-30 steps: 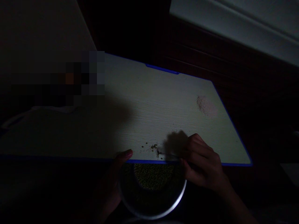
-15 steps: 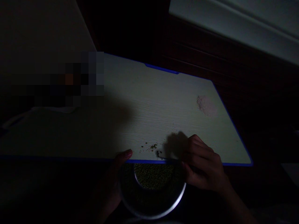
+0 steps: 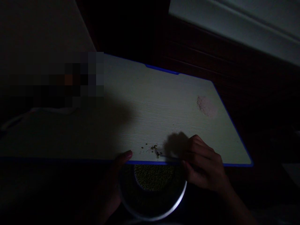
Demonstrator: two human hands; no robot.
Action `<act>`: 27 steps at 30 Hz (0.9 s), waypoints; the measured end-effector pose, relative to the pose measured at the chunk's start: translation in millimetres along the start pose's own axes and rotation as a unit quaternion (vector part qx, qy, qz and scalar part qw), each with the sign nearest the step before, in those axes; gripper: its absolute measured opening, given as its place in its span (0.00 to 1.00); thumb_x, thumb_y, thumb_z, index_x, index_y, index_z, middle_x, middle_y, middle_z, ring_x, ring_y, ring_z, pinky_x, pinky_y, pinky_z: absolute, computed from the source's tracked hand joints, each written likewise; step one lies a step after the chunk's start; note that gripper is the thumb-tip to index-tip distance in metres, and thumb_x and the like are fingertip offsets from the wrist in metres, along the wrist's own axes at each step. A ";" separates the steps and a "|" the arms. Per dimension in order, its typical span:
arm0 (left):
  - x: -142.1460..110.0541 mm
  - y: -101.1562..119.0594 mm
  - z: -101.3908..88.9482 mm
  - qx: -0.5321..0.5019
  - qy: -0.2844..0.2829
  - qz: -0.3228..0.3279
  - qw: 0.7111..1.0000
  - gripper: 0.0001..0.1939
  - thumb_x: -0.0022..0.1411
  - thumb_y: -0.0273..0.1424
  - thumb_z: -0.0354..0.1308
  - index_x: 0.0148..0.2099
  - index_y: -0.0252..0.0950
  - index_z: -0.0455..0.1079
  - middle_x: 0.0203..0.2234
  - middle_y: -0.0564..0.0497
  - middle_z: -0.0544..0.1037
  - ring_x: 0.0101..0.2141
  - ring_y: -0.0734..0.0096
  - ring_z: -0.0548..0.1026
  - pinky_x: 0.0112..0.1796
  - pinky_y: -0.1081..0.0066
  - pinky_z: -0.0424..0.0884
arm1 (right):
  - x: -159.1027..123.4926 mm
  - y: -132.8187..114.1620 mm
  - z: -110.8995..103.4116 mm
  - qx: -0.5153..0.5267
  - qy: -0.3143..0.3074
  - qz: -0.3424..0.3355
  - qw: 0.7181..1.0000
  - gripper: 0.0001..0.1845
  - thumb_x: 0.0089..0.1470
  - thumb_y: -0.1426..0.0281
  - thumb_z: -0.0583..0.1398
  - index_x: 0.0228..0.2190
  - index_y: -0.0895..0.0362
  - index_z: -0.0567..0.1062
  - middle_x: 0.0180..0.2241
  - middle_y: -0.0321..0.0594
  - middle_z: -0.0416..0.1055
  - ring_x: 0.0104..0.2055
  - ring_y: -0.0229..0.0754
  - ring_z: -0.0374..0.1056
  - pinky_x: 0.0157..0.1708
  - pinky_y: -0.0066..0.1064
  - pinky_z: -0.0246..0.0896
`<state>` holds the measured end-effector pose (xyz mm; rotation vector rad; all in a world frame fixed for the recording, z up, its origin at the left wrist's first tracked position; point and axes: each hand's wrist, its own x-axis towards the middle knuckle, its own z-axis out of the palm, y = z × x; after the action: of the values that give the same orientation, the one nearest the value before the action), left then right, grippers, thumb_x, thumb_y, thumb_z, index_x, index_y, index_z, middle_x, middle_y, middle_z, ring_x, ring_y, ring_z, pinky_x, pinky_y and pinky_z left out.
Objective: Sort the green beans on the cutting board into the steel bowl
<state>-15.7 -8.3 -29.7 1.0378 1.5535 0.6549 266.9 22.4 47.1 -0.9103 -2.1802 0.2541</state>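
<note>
In the dim head view, a metal bowl [image 3: 179, 201] of small green beans [image 3: 154, 176] sits just below the near table edge. My left hand [image 3: 114, 187] is against the bowl's left side, its thumb lying over the table edge; its other fingers are hidden in the dark. My right hand [image 3: 203, 165] is closed in a pinch at the edge, right of the bowl. From its fingers a thin, stick-like tool [image 3: 170, 157] points left; its exact kind is unclear. Near its tip, several loose beans [image 3: 153, 147] lie scattered on the tabletop.
The pale tabletop [image 3: 150, 90] has a blue rim. A pinkish powdery patch or worn spot [image 3: 206, 107] shows at its right. A blurred-out area covers the far left, with a pale strap-like thing [image 3: 16, 120] below it. A pale ledge [image 3: 234, 31] runs across the upper right.
The tool's tip and the beans beside it look slightly shifted. Both hands and the bowl stay almost where they were.
</note>
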 end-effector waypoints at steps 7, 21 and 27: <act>-1.9 13.9 1.3 0.011 0.008 -0.010 1.000 0.32 0.59 0.50 0.56 0.60 0.39 0.68 0.65 0.41 0.72 0.65 0.47 0.67 0.65 0.50 0.59 | 1.0 2.9 1.7 -0.033 -0.016 -0.007 0.999 0.07 0.58 0.79 0.59 0.33 0.56 0.71 0.26 0.36 0.67 0.29 0.39 0.60 0.31 0.37 0.57; 0.1 27.1 6.3 -0.050 0.026 -0.087 0.995 0.30 0.55 0.48 0.55 0.56 0.39 0.69 0.56 0.42 0.80 0.58 0.46 0.75 0.59 0.51 0.69 | 0.2 2.8 -0.4 0.011 -0.038 -0.022 0.999 0.06 0.58 0.77 0.59 0.31 0.55 0.72 0.26 0.36 0.67 0.30 0.40 0.61 0.31 0.37 0.57; -0.1 12.6 1.3 0.027 0.081 -0.017 0.996 0.27 0.50 0.48 0.62 0.51 0.44 0.74 0.61 0.44 0.76 0.66 0.40 0.64 0.66 0.47 0.55 | -0.6 2.2 0.4 0.019 0.000 -0.012 1.000 0.07 0.56 0.79 0.59 0.31 0.55 0.72 0.26 0.36 0.68 0.30 0.40 0.62 0.30 0.37 0.57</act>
<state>-11.1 -2.7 -19.3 1.0151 1.7339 0.6905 268.1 23.6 45.5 -0.8613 -2.1772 0.2828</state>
